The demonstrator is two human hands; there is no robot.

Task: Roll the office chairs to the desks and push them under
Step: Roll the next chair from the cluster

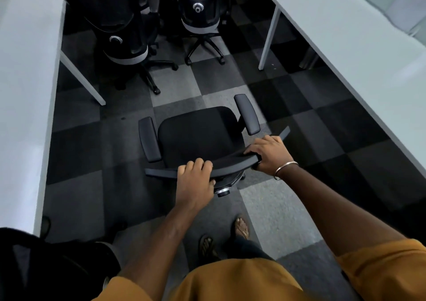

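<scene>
Checkered carpet tiles (272, 210) in greys and black run down an aisle between two long white desks, and I look down on it from head height. At the middle of the aisle stands a black office chair (198, 132), seat facing away from me, well apart from both desks and not yet under either.

Both my hands are on the top edge of its backrest (230, 162). My left hand (196, 176) curls its fingers over the rim with the thumb tucked below. My right hand (269, 155), with a metal bangle (284, 169) at the wrist, wraps the backrest's right end.

I judge the chair fairly heavy but free-rolling on castors, with carpet adding drag. The backrest rim looks stiff and makes a sound hold; a swivel seat will likely twist if I push unevenly, so two spread hands suit it. The padded armrests (247, 114) may catch a desk edge.

The chair's base and wheels are hidden under the seat. Ahead, two more chairs (124, 35) stand close together near the left desk (23, 70), their tops cut off by the frame. The right desk (345, 47) runs out of view. A dark shape in the bottom left corner I cannot identify.
</scene>
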